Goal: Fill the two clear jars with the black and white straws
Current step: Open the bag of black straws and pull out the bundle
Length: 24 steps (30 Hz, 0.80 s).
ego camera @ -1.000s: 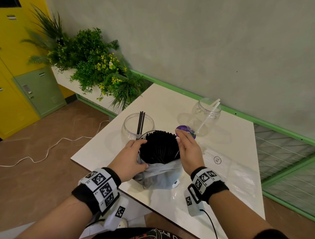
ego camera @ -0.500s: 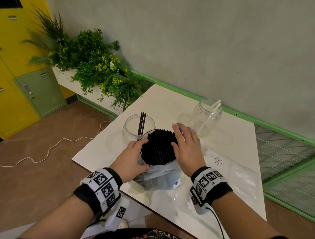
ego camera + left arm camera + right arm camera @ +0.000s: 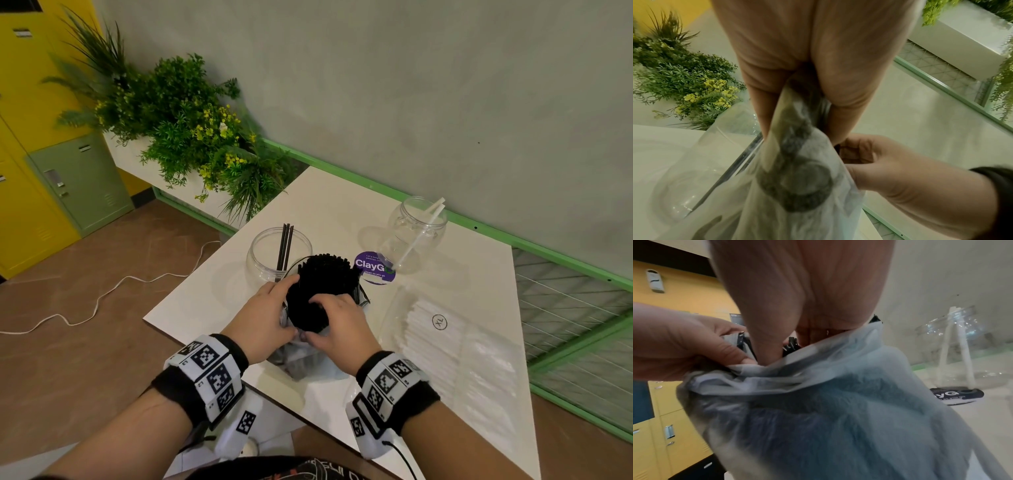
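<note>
With the left hand (image 3: 262, 317) gripping the bag (image 3: 301, 356) of black straws (image 3: 320, 286) upright on the desk (image 3: 342, 212), the right hand (image 3: 337, 323) fingers are pinching a few and, I judge, should be lifting straight up toward the near jar (image 3: 270, 255).

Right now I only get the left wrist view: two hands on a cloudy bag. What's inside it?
Observer: Black straws, a packed bundle standing upright in the bag.
Operator: Is there a second jar?
Observer: Yes, the far jar holds only a couple of white straws.
Operator: Any more white ones?
Observer: A clear pack of them lies flat on the table, right of the right hand.
</note>
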Each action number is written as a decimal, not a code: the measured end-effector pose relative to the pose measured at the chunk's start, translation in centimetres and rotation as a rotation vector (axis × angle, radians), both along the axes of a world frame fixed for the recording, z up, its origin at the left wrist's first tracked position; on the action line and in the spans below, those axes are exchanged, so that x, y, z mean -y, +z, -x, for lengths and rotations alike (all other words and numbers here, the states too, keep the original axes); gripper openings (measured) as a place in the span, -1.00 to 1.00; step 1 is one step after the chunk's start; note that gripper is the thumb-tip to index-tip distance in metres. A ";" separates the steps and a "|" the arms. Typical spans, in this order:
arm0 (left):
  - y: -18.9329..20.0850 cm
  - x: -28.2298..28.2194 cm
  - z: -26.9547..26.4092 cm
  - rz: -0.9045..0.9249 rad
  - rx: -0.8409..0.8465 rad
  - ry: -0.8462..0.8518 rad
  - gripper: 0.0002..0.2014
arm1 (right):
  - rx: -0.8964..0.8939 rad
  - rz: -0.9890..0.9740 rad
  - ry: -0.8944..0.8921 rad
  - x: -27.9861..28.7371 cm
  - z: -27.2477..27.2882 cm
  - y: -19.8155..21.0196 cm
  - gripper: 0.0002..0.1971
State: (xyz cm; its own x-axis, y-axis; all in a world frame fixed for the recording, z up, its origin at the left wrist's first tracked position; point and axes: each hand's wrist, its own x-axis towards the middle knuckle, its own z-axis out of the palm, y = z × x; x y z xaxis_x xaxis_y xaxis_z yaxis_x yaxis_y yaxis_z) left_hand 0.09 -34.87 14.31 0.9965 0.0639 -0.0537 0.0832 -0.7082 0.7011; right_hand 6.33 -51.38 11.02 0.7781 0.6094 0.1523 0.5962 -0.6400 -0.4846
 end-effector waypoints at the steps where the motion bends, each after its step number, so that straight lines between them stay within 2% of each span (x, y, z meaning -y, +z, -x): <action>1: 0.0 0.0 0.0 0.000 0.003 0.002 -0.14 | -0.004 0.008 -0.016 -0.1 -0.2 0.0 -0.52; 6: 0.0 0.0 0.0 -0.001 0.004 -0.003 -0.16 | -0.030 0.030 -0.019 -0.3 -0.7 -0.1 -0.66; 11: 0.0 0.1 -0.1 -0.007 0.004 -0.010 -0.16 | -0.037 0.053 -0.028 -0.4 -0.8 0.1 -0.58; 14: 0.0 0.2 -0.2 -0.008 0.002 -0.007 -0.16 | 0.007 0.054 0.009 -0.4 -0.6 0.2 -0.63; 17: -0.1 0.2 -0.3 -0.019 0.006 0.000 -0.15 | 0.044 -0.076 0.026 0.0 -0.8 0.0 -0.71; 20: -0.2 0.1 -0.4 -0.025 0.007 0.008 -0.15 | 0.127 -0.222 0.019 1.1 -1.2 0.0 -0.61; 24: -0.1 0.2 -0.3 -0.024 0.008 0.008 -0.16 | 0.292 -0.271 0.012 2.4 -2.5 0.8 -0.62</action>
State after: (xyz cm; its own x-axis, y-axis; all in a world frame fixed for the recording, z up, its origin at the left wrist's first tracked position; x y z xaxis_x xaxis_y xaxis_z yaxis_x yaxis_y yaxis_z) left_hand 0.42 -35.02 14.25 0.9964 0.0728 -0.0441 0.0832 -0.7241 0.6847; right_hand 8.87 -53.75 11.85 0.6717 0.5253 0.5224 0.7402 -0.5047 -0.4443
